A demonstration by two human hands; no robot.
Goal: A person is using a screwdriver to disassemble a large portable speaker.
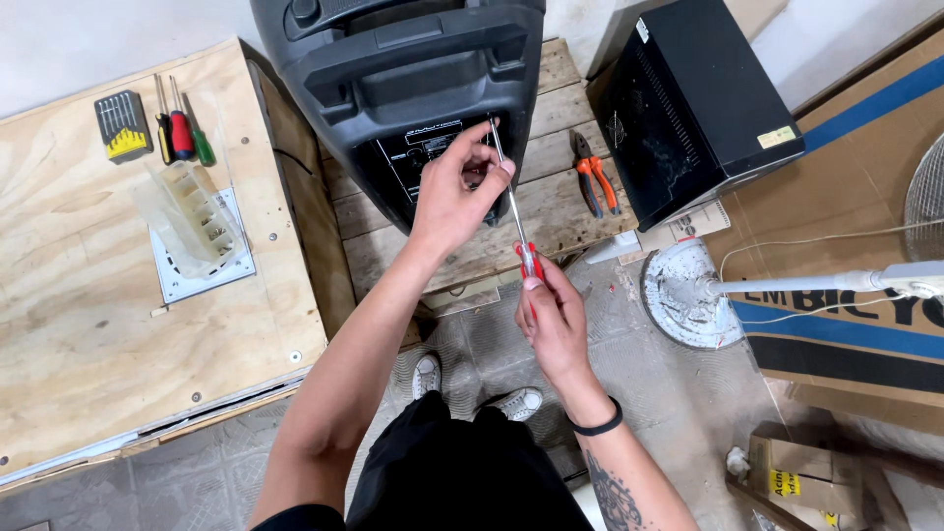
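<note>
Black speaker (413, 88) stood on wooden pallet (551, 211); long screwdriver (511, 202) tip met rear panel just below handle recess; right hand (556, 320) clamped around red grip, near speaker's lower edge; left hand (454, 192) pinched shaft against panel; best kept square to screw, pressed firmly, turned slowly; orange pliers (596, 177) lay just beside speaker
</note>
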